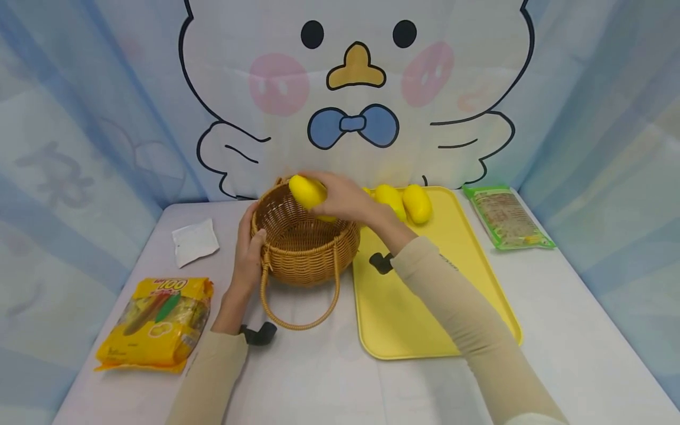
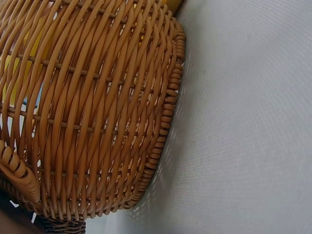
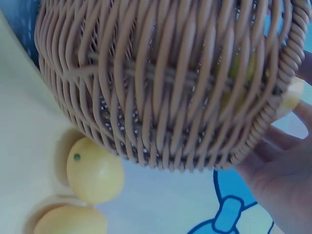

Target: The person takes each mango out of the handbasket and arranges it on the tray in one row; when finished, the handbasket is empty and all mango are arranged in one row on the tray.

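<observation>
A round brown wicker basket [image 1: 308,262] stands upright, its handle folded down toward the front. My left hand [image 1: 248,257] holds it by the left side, thumb at the rim. Above the basket's opening, my right hand [image 1: 342,198] grips a yellow mango [image 1: 306,191]. Another bit of yellow [image 1: 326,218] shows beneath that hand at the far inner wall. In the right wrist view, fingers [image 3: 273,151] reach over the basket rim, and yellow shows through the weave. The left wrist view is mostly filled by the woven side [image 2: 92,107].
A yellow tray [image 1: 414,319] lies right of the basket, with mangoes [image 1: 417,204] at its back. A green-edged food packet [image 1: 508,217] is at the far right. On the left lie a white sachet [image 1: 195,242] and a yellow snack bag [image 1: 157,323]. A printed curtain [image 1: 350,159] hangs behind the table.
</observation>
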A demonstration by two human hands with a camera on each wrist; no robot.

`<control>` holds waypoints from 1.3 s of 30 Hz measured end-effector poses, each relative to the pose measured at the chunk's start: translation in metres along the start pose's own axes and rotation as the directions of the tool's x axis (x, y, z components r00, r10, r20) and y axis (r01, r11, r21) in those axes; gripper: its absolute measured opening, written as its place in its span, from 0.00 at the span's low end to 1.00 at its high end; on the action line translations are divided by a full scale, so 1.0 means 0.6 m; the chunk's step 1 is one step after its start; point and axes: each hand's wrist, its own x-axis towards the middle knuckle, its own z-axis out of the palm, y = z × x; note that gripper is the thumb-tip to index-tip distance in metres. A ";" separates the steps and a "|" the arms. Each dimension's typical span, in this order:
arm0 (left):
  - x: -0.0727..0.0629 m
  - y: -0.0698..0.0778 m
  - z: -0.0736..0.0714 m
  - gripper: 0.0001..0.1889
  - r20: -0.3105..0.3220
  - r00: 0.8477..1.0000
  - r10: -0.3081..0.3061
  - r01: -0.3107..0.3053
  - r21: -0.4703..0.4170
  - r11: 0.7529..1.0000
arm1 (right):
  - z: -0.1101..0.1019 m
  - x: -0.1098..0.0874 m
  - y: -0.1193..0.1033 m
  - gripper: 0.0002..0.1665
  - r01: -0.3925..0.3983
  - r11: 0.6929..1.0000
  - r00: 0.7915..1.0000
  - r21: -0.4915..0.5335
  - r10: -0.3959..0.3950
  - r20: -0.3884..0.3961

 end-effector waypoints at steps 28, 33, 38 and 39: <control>0.010 -0.046 0.003 0.30 -0.030 0.999 0.032 -0.032 0.007 0.999 | -0.083 -0.038 0.074 0.46 -0.041 0.995 0.986 0.094 0.056 -0.155; 0.004 -0.021 0.002 0.31 -0.016 1.000 0.022 -0.022 0.001 1.000 | -0.091 -0.049 0.102 0.47 -0.095 0.993 0.982 0.072 0.105 -0.155; 0.006 -0.030 0.002 0.31 -0.021 0.999 0.029 -0.030 -0.003 1.000 | -0.091 -0.064 0.138 0.47 -0.154 0.986 0.971 0.059 0.162 -0.173; 0.009 -0.040 0.002 0.31 -0.025 0.999 0.038 -0.038 -0.006 0.999 | -0.091 -0.068 0.148 0.47 -0.166 0.984 0.969 0.062 0.175 -0.177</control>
